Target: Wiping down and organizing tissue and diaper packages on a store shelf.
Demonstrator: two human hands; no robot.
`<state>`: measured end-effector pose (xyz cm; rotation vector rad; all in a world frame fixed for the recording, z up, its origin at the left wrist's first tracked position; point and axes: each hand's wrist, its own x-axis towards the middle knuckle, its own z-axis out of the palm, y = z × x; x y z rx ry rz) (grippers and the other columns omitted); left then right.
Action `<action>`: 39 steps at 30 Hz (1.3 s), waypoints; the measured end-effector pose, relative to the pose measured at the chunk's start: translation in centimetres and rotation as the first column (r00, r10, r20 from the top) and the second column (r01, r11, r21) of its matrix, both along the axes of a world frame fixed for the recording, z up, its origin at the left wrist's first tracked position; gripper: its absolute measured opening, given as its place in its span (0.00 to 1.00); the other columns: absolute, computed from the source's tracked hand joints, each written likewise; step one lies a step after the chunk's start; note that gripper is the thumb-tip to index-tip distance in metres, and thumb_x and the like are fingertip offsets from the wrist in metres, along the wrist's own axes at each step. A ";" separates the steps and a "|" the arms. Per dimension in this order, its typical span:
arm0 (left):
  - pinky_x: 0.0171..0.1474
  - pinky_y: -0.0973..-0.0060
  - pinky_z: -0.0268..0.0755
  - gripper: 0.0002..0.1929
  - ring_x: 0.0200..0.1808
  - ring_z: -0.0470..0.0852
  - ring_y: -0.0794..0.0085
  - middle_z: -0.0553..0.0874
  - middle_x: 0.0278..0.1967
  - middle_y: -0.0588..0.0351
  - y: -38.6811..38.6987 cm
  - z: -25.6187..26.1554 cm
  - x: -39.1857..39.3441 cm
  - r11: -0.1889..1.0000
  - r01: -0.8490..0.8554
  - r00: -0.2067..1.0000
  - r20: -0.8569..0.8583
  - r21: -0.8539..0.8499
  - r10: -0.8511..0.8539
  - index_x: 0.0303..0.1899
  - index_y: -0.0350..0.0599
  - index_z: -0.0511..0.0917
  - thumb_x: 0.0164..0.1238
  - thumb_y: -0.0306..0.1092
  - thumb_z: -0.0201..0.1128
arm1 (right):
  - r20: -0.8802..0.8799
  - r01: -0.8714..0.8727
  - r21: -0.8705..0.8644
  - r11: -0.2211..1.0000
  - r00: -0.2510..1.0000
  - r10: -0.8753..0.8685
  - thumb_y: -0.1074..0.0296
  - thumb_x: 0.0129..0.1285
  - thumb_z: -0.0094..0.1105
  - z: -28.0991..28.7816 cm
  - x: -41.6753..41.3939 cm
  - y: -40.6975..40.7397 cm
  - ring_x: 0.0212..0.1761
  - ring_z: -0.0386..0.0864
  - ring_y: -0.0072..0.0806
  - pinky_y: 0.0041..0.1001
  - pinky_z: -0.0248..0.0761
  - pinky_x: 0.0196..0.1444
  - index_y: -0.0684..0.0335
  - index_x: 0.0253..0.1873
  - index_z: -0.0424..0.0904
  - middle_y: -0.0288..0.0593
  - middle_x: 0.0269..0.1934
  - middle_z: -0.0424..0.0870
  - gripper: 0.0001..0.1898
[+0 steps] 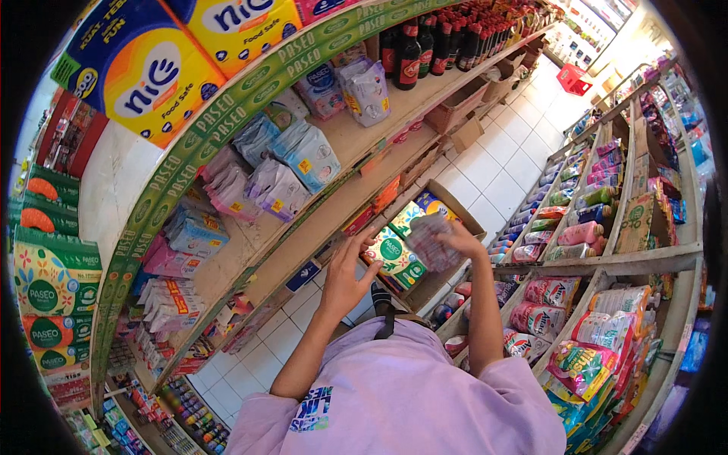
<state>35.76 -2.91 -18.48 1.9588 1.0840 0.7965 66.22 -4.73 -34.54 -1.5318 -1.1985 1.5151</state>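
Observation:
My right hand (465,238) grips a crumpled checked cloth (433,243), blurred, above a cardboard box (473,223) on the floor. Inside that box lie a green and white Paseo tissue pack (392,247) and a blue and yellow pack (427,206). My left hand (346,278) is beside the Paseo pack, thumb apart from the fingers and nothing seen in its grasp. Whether its fingertips touch the pack, I cannot tell. The cloth covers part of the packs.
To the left, a wooden shelf (335,142) bears wet-wipe packs (307,156) and dark sauce bottles (407,57). Nic tissue packs (165,74) stand on the level above. At right, a divided rack (591,264) holds detergent pouches (540,318) and bottles. White floor tiles (512,153) run between them.

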 end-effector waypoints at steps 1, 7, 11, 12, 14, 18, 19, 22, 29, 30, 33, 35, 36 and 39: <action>0.52 0.65 0.70 0.28 0.47 0.78 0.58 0.80 0.44 0.50 -0.2 -0.1 -0.5 0.999 -0.004 1.000 -0.004 -0.034 0.004 0.60 0.45 0.69 0.56 0.27 0.66 | -0.123 0.118 -0.120 0.986 0.984 -0.132 0.67 0.55 0.62 -1.1 0.9 0.6 0.44 0.78 0.26 0.27 0.71 0.49 0.69 0.52 0.76 0.39 0.43 0.82 0.20; 0.55 0.68 0.69 0.27 0.49 0.79 0.65 0.81 0.46 0.51 -1.5 0.3 -2.7 0.989 0.001 0.998 -0.067 -0.148 -0.011 0.60 0.46 0.70 0.57 0.28 0.65 | 0.007 0.054 -0.212 0.976 0.999 -0.054 0.62 0.51 0.65 -9.7 4.1 2.5 0.46 0.78 0.31 0.28 0.69 0.53 0.67 0.54 0.76 0.43 0.45 0.82 0.25; 0.56 0.69 0.69 0.26 0.50 0.80 0.66 0.82 0.46 0.51 -2.2 -0.1 -4.3 0.972 -0.030 0.999 -0.031 -0.233 0.024 0.59 0.45 0.70 0.58 0.28 0.65 | 0.172 -0.144 -0.341 0.929 0.962 0.212 0.51 0.45 0.71 -9.6 2.0 4.3 0.52 0.75 0.35 0.31 0.67 0.55 0.67 0.55 0.76 0.46 0.50 0.80 0.34; 0.56 0.69 0.69 0.26 0.50 0.80 0.66 0.82 0.46 0.51 -2.3 -0.2 -4.4 0.972 -0.037 0.999 -0.029 -0.234 0.031 0.59 0.45 0.70 0.58 0.28 0.65 | 0.247 -0.200 -0.355 0.913 0.922 0.298 0.50 0.44 0.72 -9.4 1.8 4.6 0.53 0.75 0.35 0.31 0.67 0.55 0.66 0.56 0.76 0.46 0.51 0.80 0.35; 0.56 0.69 0.69 0.26 0.50 0.79 0.66 0.82 0.46 0.51 -2.5 -0.4 -4.7 0.971 -0.033 0.999 -0.030 -0.237 0.027 0.59 0.45 0.70 0.58 0.28 0.65 | 0.322 -0.255 -0.375 0.891 0.866 0.383 0.48 0.43 0.72 -8.9 1.7 4.7 0.53 0.75 0.35 0.32 0.67 0.55 0.66 0.56 0.76 0.47 0.51 0.80 0.36; 0.56 0.70 0.69 0.25 0.50 0.79 0.66 0.82 0.46 0.51 -2.8 -0.3 -5.1 0.969 -0.039 0.999 -0.008 -0.242 0.039 0.59 0.44 0.70 0.59 0.29 0.65 | 0.279 -0.160 -0.515 0.842 0.898 0.341 0.49 0.39 0.74 -7.3 -0.1 4.6 0.50 0.77 0.39 0.35 0.70 0.51 0.69 0.49 0.80 0.49 0.48 0.81 0.34; 0.56 0.70 0.69 0.25 0.50 0.79 0.66 0.82 0.46 0.51 -2.7 -0.4 -4.8 0.970 -0.020 1.000 0.000 -0.241 0.020 0.59 0.44 0.70 0.59 0.29 0.65 | 0.288 -0.148 -0.515 0.845 0.898 0.332 0.49 0.39 0.74 -8.9 0.9 4.1 0.50 0.77 0.39 0.35 0.70 0.51 0.69 0.49 0.80 0.49 0.48 0.81 0.34; 0.56 0.70 0.69 0.25 0.50 0.79 0.67 0.82 0.46 0.52 -2.9 -0.8 -5.2 0.968 -0.014 1.000 0.014 -0.251 0.018 0.59 0.44 0.70 0.59 0.29 0.65 | 0.192 -0.039 -0.464 0.885 0.971 0.144 0.55 0.42 0.74 -9.4 0.1 3.9 0.49 0.77 0.36 0.35 0.70 0.50 0.70 0.46 0.81 0.48 0.46 0.82 0.29; 0.57 0.69 0.69 0.24 0.50 0.79 0.67 0.82 0.47 0.53 -3.4 -1.7 -5.1 0.948 0.055 0.995 0.095 -0.315 -0.026 0.59 0.46 0.70 0.60 0.29 0.64 | 0.063 0.004 -0.284 0.959 0.998 0.014 0.66 0.50 0.71 -9.4 1.6 2.1 0.40 0.80 0.26 0.27 0.70 0.47 0.68 0.44 0.82 0.40 0.38 0.84 0.17; 0.57 0.69 0.69 0.24 0.50 0.79 0.67 0.82 0.47 0.53 -3.3 -1.6 -5.1 0.949 0.055 0.995 0.098 -0.312 -0.025 0.59 0.46 0.70 0.60 0.29 0.64 | 0.111 -0.016 -0.240 0.971 0.993 0.044 0.67 0.51 0.70 -8.7 1.8 2.0 0.39 0.80 0.25 0.26 0.71 0.47 0.68 0.44 0.82 0.40 0.38 0.84 0.17; 0.57 0.68 0.69 0.24 0.51 0.79 0.68 0.82 0.47 0.52 -3.4 -1.1 -5.6 0.951 0.037 0.994 0.113 -0.307 -0.002 0.59 0.45 0.71 0.60 0.29 0.64 | 0.056 -0.014 -0.127 0.992 0.998 0.021 0.67 0.52 0.70 -5.1 1.9 1.8 0.39 0.79 0.24 0.25 0.70 0.47 0.68 0.44 0.82 0.39 0.39 0.84 0.16; 0.58 0.69 0.68 0.26 0.53 0.78 0.68 0.81 0.50 0.53 -3.3 -1.7 -6.6 0.938 0.027 0.994 0.107 -0.345 0.010 0.62 0.47 0.68 0.61 0.30 0.65 | 0.031 -0.032 -0.135 0.990 0.999 0.036 0.67 0.51 0.69 0.5 0.0 1.8 0.39 0.78 0.23 0.25 0.70 0.47 0.68 0.44 0.82 0.38 0.39 0.84 0.16; 0.58 0.69 0.68 0.26 0.53 0.78 0.68 0.81 0.50 0.53 -3.3 -2.0 -6.4 0.939 0.029 0.993 0.114 -0.342 0.011 0.62 0.47 0.68 0.61 0.30 0.65 | -0.048 -0.028 -0.037 0.999 0.999 0.026 0.67 0.51 0.70 2.0 0.0 1.3 0.39 0.79 0.23 0.25 0.70 0.47 0.67 0.42 0.82 0.38 0.38 0.84 0.15; 0.60 0.68 0.66 0.32 0.56 0.75 0.67 0.76 0.56 0.52 -3.4 -2.7 -6.2 0.909 -0.025 0.971 0.205 -0.416 0.120 0.66 0.49 0.62 0.61 0.29 0.65 | -0.211 -0.059 0.039 0.998 0.975 0.066 0.68 0.48 0.71 6.1 -2.1 0.1 0.41 0.79 0.24 0.25 0.69 0.49 0.68 0.45 0.81 0.39 0.39 0.84 0.18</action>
